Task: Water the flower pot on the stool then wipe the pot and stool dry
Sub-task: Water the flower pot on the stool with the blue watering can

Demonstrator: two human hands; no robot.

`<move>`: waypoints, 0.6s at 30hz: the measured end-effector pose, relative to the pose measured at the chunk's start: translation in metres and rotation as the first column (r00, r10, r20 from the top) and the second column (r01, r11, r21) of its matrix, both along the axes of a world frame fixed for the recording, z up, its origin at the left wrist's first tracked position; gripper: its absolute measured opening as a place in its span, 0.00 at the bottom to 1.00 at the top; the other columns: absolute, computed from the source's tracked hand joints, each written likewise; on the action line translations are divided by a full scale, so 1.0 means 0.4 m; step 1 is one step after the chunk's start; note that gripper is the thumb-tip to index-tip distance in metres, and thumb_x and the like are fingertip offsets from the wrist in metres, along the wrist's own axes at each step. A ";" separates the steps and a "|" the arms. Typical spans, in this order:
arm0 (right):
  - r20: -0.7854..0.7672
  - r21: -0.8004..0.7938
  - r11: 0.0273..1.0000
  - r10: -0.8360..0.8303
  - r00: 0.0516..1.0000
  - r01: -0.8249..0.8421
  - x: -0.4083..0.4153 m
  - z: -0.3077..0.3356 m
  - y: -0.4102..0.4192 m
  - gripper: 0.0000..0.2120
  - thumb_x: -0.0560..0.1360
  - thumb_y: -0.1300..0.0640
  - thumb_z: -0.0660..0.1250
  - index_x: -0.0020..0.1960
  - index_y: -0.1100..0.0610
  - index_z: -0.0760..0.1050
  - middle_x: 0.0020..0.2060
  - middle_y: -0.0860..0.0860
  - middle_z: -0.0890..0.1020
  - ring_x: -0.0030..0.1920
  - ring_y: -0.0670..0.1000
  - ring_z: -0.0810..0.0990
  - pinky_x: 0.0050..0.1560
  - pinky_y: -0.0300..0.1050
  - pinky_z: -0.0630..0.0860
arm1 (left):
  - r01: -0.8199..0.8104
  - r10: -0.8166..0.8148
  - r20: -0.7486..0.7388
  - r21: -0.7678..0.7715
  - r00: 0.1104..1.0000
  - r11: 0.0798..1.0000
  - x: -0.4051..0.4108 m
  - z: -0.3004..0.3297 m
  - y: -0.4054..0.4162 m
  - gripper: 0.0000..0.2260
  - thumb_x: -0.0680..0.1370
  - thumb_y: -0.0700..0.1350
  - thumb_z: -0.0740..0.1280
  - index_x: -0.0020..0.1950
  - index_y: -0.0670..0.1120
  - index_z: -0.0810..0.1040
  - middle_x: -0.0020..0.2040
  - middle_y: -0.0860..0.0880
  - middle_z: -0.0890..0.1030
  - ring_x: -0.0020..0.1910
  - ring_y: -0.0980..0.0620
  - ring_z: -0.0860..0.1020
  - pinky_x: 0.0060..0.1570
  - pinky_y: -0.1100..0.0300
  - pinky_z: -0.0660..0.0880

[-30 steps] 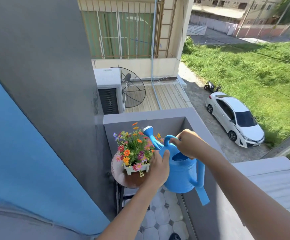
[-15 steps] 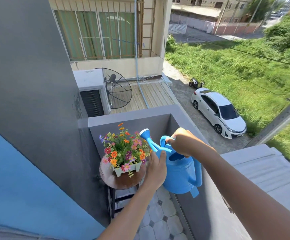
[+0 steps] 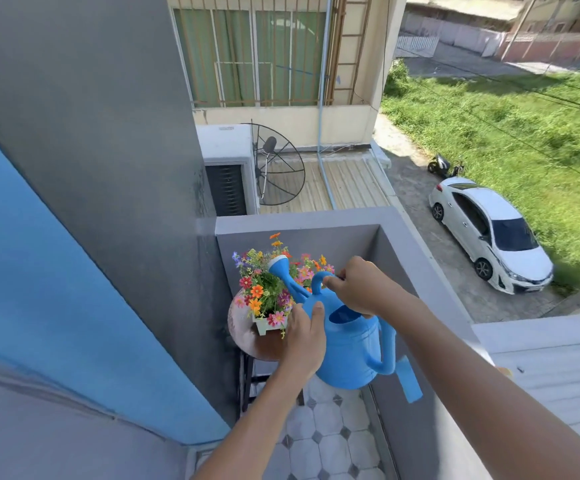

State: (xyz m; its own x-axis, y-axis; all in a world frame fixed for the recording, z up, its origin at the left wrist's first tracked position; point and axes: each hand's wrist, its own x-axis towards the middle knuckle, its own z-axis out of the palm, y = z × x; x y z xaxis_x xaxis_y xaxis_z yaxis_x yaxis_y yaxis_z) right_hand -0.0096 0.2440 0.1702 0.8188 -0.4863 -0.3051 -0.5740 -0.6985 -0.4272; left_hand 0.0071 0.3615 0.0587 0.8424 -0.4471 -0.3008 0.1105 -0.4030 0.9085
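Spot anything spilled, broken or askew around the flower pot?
No spill shows; flower pot sits upright on stool. Oddity: a flat blue strip dangles from the rear handle of the watering can; tag or broken piece, I cannot tell.

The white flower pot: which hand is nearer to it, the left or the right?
Left. The left hand rests against the blue watering can right beside the pot; the right hand grips the can's top handle, farther to the right.

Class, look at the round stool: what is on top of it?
A small white pot of colourful flowers stands on the stool. The left hand and blue watering can cover its right side, so that part is unseen.
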 end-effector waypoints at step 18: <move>-0.014 0.030 0.989 0.145 0.989 -0.145 -0.062 -0.016 0.048 0.22 0.81 0.50 0.58 0.32 0.59 0.64 0.22 0.54 0.68 0.19 0.51 0.71 0.22 0.38 0.65 | -0.047 0.047 -0.022 0.024 0.999 0.999 -0.095 0.007 0.062 0.17 0.80 0.59 0.52 0.52 0.46 0.67 0.46 0.47 0.73 0.43 0.48 0.72 0.40 0.54 0.67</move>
State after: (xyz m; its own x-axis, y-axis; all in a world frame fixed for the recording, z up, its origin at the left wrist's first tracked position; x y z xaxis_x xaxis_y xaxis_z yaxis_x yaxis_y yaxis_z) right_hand -0.0343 0.2632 0.1636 0.8750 -0.3534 -0.3309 -0.4744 -0.7623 -0.4403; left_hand -0.0308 0.3863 0.0616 0.8552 -0.3997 -0.3300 0.1504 -0.4178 0.8960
